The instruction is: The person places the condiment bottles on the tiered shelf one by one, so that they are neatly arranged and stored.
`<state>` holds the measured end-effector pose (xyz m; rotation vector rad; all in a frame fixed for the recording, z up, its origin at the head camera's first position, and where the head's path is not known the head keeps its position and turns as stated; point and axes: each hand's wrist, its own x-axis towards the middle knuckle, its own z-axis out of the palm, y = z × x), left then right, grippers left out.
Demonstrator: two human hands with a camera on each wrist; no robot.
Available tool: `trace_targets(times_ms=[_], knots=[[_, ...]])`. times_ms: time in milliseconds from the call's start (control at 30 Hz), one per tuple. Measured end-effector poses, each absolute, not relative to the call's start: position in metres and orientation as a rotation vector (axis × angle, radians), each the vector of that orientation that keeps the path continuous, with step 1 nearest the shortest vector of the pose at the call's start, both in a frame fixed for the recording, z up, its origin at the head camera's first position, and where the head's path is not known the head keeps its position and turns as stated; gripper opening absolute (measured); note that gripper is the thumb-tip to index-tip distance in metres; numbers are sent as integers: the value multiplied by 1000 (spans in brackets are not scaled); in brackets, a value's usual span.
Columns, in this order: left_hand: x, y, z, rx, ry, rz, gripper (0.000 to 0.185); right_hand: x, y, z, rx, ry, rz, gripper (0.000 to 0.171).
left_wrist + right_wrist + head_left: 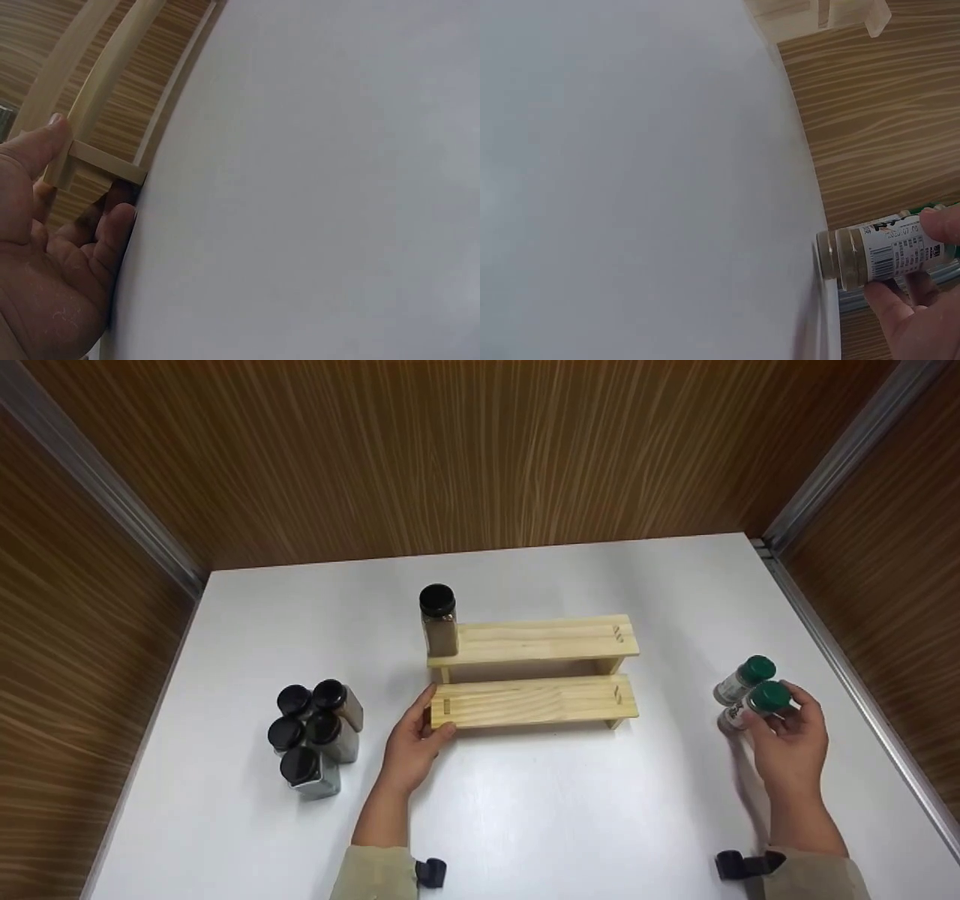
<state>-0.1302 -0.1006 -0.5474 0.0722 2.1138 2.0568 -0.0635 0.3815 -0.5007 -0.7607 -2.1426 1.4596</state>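
Note:
In the head view my left hand [409, 754] holds the left end of the lower step of a light wooden two-step rack [532, 701], thumb over the front edge. The left wrist view shows that thumb [46, 146] on the wood and curled fingers around the step's end. Over at the right, my right hand [791, 746] grips a green-capped spice jar [770, 697] between thumb and fingers. Its white printed label [904, 251] shows in the right wrist view. A second green-capped jar [757, 669] stands right behind it. One black-capped jar [441, 634] stands on the upper step's left end.
Several black-capped jars [330, 739] stand grouped on the white table [570, 810], left of my left hand. Wood-grain panels [480, 457] enclose the table at the back and both sides, with metal strips [847, 652] along the right.

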Motion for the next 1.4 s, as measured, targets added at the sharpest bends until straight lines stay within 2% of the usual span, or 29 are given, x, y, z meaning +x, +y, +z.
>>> trace_targets(times_ms=[367, 767, 1400], knots=[[-131, -101, -548, 79, 2121, 2053, 75, -69, 370, -486, -662, -2163, 1446, 68], [-130, -101, -548, 76, 2112, 2073, 74, -85, 351, -463, -419, -2120, 1416, 63], [-132, -101, -550, 72, 2124, 2071, 74, -112, 320, -434, -264, -2125, 1455, 60]])
